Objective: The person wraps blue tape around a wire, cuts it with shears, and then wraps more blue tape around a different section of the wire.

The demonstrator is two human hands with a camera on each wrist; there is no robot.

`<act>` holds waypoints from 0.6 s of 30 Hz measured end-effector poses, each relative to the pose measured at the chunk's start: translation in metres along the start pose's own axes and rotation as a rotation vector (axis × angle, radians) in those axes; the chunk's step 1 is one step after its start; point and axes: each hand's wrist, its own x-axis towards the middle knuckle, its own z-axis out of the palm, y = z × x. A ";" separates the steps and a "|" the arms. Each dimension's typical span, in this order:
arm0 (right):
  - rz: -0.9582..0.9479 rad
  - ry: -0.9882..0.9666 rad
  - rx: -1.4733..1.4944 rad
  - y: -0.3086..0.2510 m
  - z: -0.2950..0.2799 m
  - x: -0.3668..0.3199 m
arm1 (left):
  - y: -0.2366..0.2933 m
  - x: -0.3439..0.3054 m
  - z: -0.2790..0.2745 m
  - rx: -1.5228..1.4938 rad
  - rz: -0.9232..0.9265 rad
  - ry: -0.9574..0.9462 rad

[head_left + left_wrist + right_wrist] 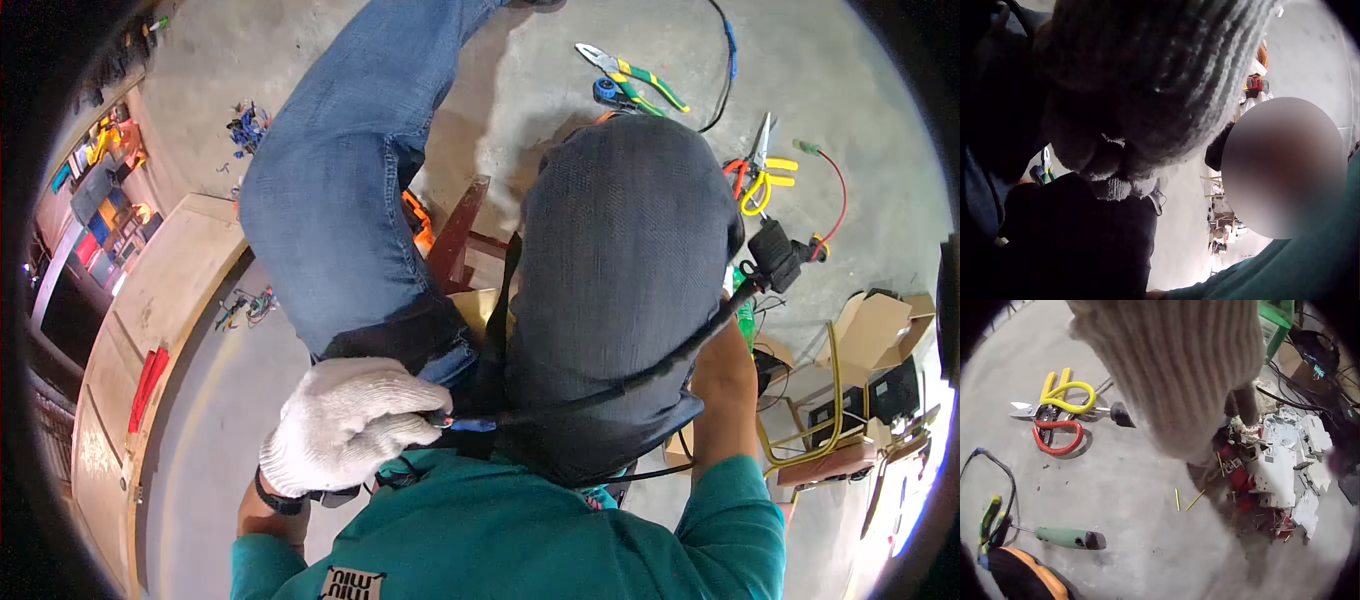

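My left hand (345, 425), in a white knitted glove, pinches the end of a black cable (640, 375) in front of the lap, beside a short blue section (473, 425). The cable runs across the right thigh to a black plastic connector housing (775, 255) at the knee's side. In the left wrist view the gloved fingers (1110, 169) are curled and dark. My right hand (1179, 381), also gloved, reaches down beside a pile of broken white and red plastic parts (1275, 475). The glove's back hides most of its fingers, so I cannot tell what they hold.
On the concrete floor lie green-yellow pliers (635, 80), red- and yellow-handled scissors-like tools (760, 175), and a green-handled screwdriver (1069, 537). A wooden bench (110, 440) stands at left. Open cardboard boxes (880, 335) and a metal-framed chair (830, 440) are at right.
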 end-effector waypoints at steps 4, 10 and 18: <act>-0.015 0.005 -0.143 -0.002 0.016 0.016 | -0.004 0.006 -0.005 -0.082 -0.024 -0.019; -0.005 0.079 -0.320 0.036 0.022 0.003 | 0.002 0.008 -0.007 -0.084 0.003 -0.012; -0.092 0.264 -0.030 0.045 0.002 -0.014 | -0.005 -0.018 0.013 0.113 0.251 0.187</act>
